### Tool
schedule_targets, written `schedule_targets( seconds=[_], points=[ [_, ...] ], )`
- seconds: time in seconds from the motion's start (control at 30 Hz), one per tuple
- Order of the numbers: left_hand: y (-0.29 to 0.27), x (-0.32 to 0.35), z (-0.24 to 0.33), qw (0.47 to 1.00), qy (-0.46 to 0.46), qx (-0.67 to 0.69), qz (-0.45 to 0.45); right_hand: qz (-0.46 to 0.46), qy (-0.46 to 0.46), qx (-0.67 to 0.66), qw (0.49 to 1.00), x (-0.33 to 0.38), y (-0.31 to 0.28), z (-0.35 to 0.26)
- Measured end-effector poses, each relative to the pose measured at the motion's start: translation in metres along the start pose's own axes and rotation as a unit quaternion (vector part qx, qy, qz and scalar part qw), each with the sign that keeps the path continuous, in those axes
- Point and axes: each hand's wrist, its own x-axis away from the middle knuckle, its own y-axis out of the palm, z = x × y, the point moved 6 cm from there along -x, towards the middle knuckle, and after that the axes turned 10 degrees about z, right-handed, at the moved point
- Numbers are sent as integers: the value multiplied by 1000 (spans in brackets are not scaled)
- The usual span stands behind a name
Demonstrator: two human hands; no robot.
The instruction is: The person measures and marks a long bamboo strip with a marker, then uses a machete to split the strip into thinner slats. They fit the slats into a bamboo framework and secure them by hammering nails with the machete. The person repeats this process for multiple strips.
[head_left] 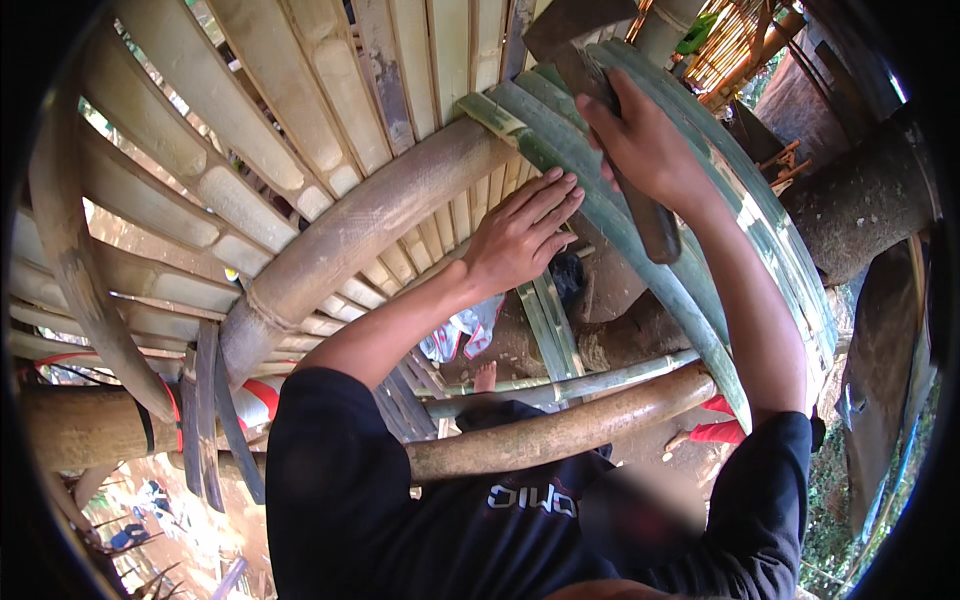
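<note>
My right hand [650,150] is wrapped round the dark wooden handle of a hammer [657,232]. The hammer's broad dark head [578,32] is raised at the top, above the green split-bamboo slats [590,190]. Fingers stretched out and close together, my left hand [522,232] lies against the edge of the nearest slat and holds nothing. That slat runs from the top centre down to the right, past the hammer handle. Whether the hammer touches the slats, I cannot tell.
A thick bamboo pole [370,215] crosses under pale bamboo slats [330,90] at the upper left. Another round pole [560,425] passes in front of my chest. A dark log [870,200] lies at the right. Below, a bare foot [485,377] and red cloth [715,430] show.
</note>
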Motion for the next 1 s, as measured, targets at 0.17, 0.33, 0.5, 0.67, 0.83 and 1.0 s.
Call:
schedule_targets(
  seconds=[0.17, 0.33, 0.5, 0.67, 0.83, 1.0],
  points=[
    [8, 5, 8, 999, 1, -49, -4, 22, -112, 109, 987, -18, 41, 19],
    [6, 8, 5, 998, -1, -56, 11, 36, -68, 71, 994, -10, 36, -2],
    [18, 19, 2, 999, -28, -41, 4, 1, -5, 45, 999, -12, 53, 13],
    [11, 14, 3, 999, 1, -40, 25, 82, -80, 73, 991, -13, 43, 10],
    [23, 24, -3, 999, -31, -39, 12, 18, -34, 86, 996, -17, 55, 8],
    [15, 17, 1, 997, -9, -70, 29, 6, -15, 53, 998, -18, 29, -19]
  ],
)
